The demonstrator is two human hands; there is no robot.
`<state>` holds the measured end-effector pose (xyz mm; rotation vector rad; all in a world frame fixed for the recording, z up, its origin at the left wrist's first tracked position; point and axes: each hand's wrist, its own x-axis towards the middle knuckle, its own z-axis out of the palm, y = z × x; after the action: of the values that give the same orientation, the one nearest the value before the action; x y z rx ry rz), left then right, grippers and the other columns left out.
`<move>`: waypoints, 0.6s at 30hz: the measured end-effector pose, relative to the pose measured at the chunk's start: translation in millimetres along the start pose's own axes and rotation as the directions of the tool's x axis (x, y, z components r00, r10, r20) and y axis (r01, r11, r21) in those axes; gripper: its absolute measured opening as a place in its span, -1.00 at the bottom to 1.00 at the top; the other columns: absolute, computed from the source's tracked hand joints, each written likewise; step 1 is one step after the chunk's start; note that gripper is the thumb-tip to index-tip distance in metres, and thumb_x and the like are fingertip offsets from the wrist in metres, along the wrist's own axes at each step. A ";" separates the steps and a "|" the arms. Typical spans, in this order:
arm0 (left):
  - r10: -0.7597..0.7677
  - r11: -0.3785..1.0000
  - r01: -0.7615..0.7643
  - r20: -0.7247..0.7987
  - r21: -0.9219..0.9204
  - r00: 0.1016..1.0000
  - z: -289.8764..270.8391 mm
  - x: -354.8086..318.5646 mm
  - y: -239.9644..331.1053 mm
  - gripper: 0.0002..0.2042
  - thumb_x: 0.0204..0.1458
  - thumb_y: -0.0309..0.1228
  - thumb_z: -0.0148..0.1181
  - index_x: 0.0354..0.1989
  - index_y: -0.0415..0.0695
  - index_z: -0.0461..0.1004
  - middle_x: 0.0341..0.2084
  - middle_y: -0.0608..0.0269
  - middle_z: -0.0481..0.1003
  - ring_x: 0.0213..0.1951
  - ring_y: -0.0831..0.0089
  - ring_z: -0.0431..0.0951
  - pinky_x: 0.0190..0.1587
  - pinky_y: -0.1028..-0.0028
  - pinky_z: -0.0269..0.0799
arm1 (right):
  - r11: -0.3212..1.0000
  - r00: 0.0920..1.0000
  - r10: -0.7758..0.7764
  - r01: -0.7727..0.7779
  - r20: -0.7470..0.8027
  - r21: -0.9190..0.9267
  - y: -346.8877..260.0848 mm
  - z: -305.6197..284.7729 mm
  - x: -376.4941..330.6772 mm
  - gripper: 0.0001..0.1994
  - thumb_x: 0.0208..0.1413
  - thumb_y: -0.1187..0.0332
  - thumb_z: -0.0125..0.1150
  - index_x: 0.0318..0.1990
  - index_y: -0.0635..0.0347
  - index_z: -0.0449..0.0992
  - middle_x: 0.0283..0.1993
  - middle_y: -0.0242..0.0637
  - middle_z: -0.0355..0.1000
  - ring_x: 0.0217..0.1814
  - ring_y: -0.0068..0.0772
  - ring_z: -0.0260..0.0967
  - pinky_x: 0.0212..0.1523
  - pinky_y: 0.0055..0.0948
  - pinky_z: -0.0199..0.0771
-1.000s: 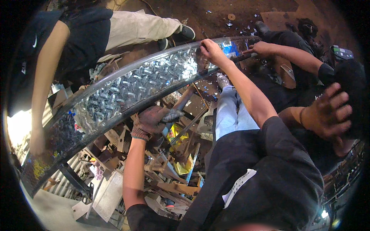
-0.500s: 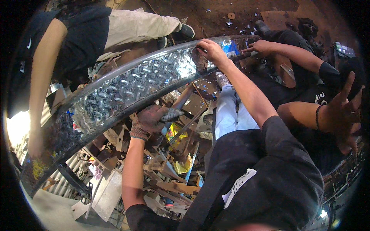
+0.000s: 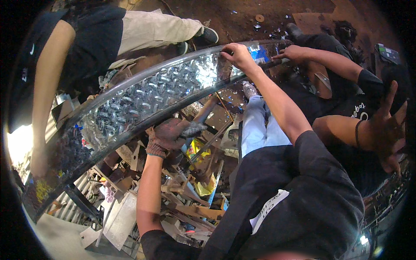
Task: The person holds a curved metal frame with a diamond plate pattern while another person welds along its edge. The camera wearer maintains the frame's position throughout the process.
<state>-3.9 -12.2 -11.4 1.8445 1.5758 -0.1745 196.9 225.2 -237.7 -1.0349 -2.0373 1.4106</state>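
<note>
A long shiny diamond-plate metal sheet runs from lower left to upper right, held up over scrap. My left hand, in a dirty work glove, grips the sheet's near edge around its middle. At the end of an outstretched arm, my right hand is bare and curls its fingers over the sheet's far edge near the right end. A co-worker's hand rests on the sheet just right of mine. At the left, another person in a dark shirt reaches an arm down to the sheet's left end.
Under the sheet lies a heap of scrap metal pieces and offcuts, with a yellow item among them. A co-worker's spread hand with a wristband hovers at the right. Brown dirt floor lies beyond. My legs in light jeans stand beside the heap.
The co-worker's hand at the right has swung outward to the right and spread its fingers. My two hands keep their hold on the sheet, which has barely shifted.
</note>
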 end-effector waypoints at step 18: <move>0.035 0.999 -0.035 -0.022 0.015 0.999 2.3 0.0 -0.8 -0.49 -0.28 -0.03 0.41 -0.13 0.02 0.48 -0.33 0.16 0.51 -0.29 0.13 0.55 -0.27 0.25 0.49 | 0.994 0.992 0.109 -0.110 0.063 0.008 -8.0 -4.9 3.4 -0.80 -0.03 0.32 0.27 -0.33 0.29 0.57 -0.39 0.04 0.49 -0.28 0.04 0.48 -0.25 -0.23 0.46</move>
<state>-3.9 -13.4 -13.5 1.8899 1.5596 -0.1507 195.8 229.3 -228.7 -1.1259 -2.0411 1.5265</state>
